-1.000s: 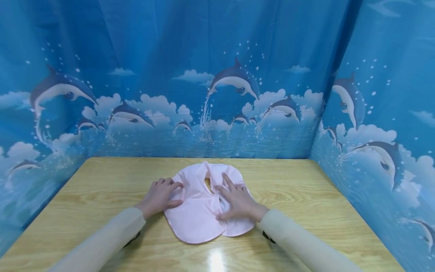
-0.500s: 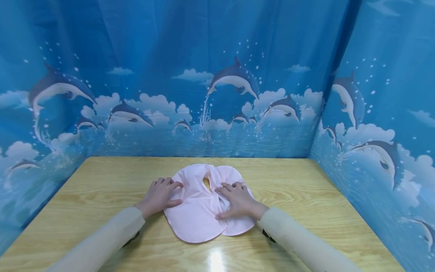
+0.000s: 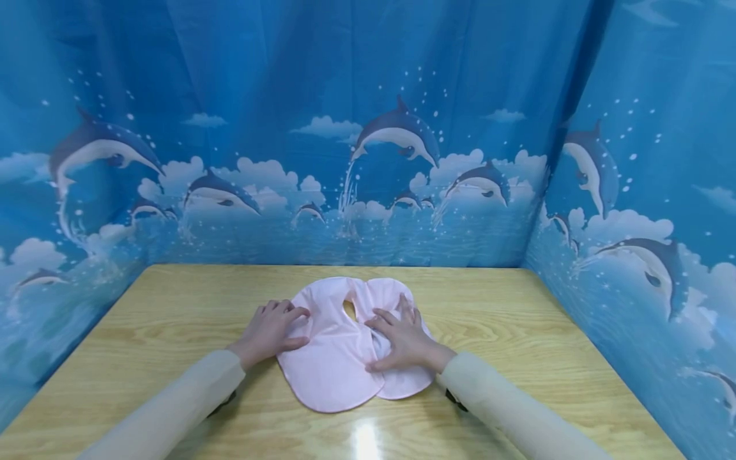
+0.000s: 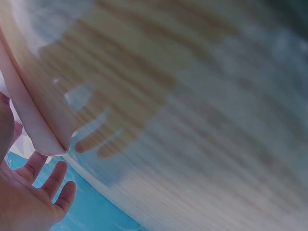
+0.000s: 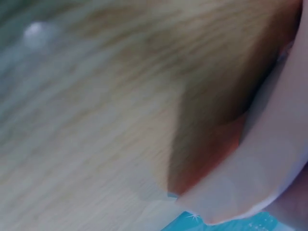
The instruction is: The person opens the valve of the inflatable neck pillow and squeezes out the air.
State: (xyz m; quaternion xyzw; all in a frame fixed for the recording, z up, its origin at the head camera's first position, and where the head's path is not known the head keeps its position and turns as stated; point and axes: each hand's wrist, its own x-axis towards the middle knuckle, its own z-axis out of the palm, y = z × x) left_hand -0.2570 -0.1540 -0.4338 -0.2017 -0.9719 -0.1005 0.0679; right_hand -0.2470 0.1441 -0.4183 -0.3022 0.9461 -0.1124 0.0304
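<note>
A pale pink cloth bib (image 3: 330, 374) with rounded lobes and a small neck opening lies on the wooden table, slightly wrinkled in the middle. My left hand (image 3: 271, 331) rests at its left edge, thumb and index finger on the cloth. In the left wrist view, the other fingers of the left hand (image 4: 36, 197) stretch out loosely beside the bib's edge (image 4: 36, 115). Over the bib's right part, my right hand (image 3: 405, 338) lies with fingers spread, covering a whitish patch. The right wrist view shows the bib's rim (image 5: 260, 159) raised a little above the table, hiding most of that hand.
The light wooden table (image 3: 546, 370) extends around the bib on all sides. A blue curtain (image 3: 276, 128) printed with dolphins and clouds stands behind the table and along its right side.
The bib's upper right lobe has spread flatter and a raised fold at its top has gone down. My right fingers drew in, then stretched out again. My left hand stays put.
</note>
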